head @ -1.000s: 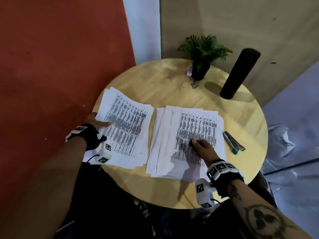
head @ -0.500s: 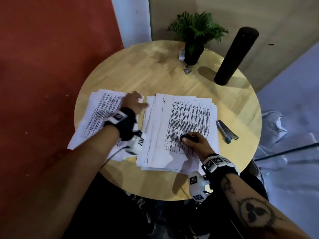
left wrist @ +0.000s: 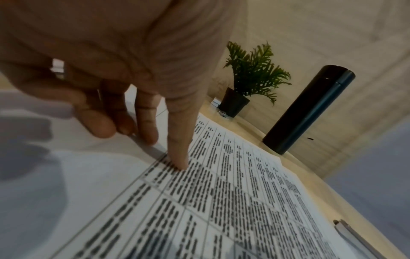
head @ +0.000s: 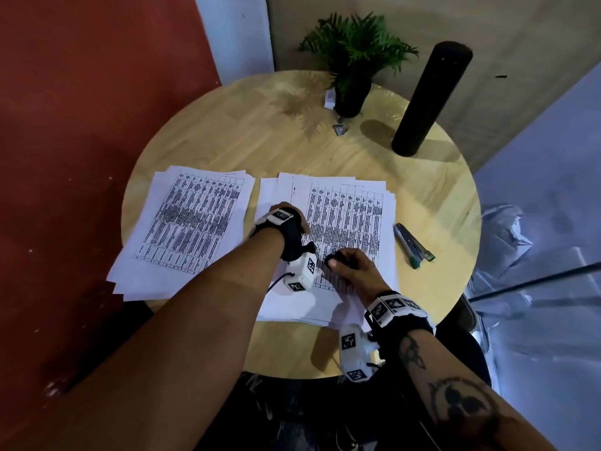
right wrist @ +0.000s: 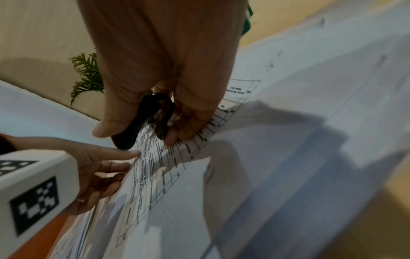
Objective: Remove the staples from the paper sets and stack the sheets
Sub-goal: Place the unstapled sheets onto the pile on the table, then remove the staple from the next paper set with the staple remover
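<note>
You can read no text here. The right pile of sheets [head: 351,219] at your 12 o'clock and the left pile [head: 192,222] at 10 o'clock carry printed tables, too blurred to read. Your wrist cameras [head: 354,356] bear only black-and-white square markers.

Left hand crosses to the right pile

The left hand [head: 294,219] has left the left pile [head: 185,229] at 9 o'clock and now rests straight fingers [left wrist: 177,154] on the right pile [head: 351,216], at 10 o'clock from the right hand [head: 349,266].
</note>
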`<action>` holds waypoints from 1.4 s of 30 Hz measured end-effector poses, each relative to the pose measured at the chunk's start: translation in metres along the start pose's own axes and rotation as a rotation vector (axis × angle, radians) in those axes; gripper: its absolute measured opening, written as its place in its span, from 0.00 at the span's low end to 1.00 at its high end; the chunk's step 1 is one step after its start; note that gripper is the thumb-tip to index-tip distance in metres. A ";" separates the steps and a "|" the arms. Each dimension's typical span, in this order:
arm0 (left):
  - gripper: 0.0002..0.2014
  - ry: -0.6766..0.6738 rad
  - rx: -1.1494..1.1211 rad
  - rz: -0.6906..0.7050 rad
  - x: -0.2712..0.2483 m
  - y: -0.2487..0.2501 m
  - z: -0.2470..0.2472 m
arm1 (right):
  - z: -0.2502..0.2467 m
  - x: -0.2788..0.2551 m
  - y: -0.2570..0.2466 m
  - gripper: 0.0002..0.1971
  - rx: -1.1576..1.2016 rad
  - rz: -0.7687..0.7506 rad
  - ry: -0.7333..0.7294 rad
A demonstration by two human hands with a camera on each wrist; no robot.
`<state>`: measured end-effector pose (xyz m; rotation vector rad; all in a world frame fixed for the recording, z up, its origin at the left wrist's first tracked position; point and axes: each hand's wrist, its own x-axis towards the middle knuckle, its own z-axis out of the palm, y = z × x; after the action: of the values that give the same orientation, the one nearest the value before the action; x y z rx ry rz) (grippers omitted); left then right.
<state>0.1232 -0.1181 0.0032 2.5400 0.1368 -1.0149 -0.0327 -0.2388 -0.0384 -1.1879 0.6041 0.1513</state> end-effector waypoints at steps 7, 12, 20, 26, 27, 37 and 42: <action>0.37 0.053 -0.143 -0.046 0.006 0.015 -0.001 | -0.002 0.000 0.000 0.13 0.009 -0.006 -0.028; 0.24 0.032 -0.196 -0.011 0.009 0.012 -0.008 | -0.004 0.001 0.000 0.12 0.020 0.011 -0.054; 0.28 -0.081 -0.264 -0.011 0.014 -0.001 -0.005 | -0.006 0.002 0.003 0.12 -0.026 -0.006 -0.056; 0.19 0.074 -0.139 0.195 0.006 -0.012 -0.008 | -0.003 0.007 0.001 0.09 -0.074 0.026 0.054; 0.22 0.117 -0.152 0.237 0.005 -0.016 -0.005 | -0.001 0.007 -0.002 0.09 -0.079 0.036 0.066; 0.16 0.387 -0.701 0.622 -0.055 -0.042 -0.020 | 0.010 -0.008 -0.153 0.23 -0.886 -0.708 0.035; 0.09 0.356 -0.814 0.766 -0.078 -0.044 -0.032 | 0.029 -0.027 -0.206 0.23 -1.426 -0.616 -0.192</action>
<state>0.0759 -0.0608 0.0629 1.7317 -0.2615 -0.1335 0.0411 -0.2861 0.1519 -2.6338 -0.1828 0.1623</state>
